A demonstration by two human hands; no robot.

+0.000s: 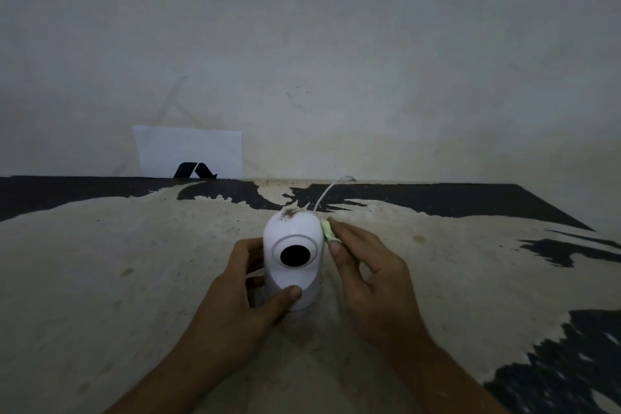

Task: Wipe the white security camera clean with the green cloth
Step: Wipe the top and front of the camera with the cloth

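Note:
The white security camera (293, 245) stands upright on the table, its round black lens facing me. Dark specks of dirt cover its domed top. My left hand (248, 292) grips its lower body, thumb across the front of the base and fingers behind the left side. My right hand (366, 265) pinches a small folded green cloth (328, 231) between thumb and fingers and presses it against the camera's upper right side. Most of the cloth is hidden by the fingers.
A thin white cable (331, 190) runs from behind the camera toward the wall. The table (134, 279) has a worn cream and black surface. A white paper sheet (188, 151) with a black logo leans on the wall at the back left.

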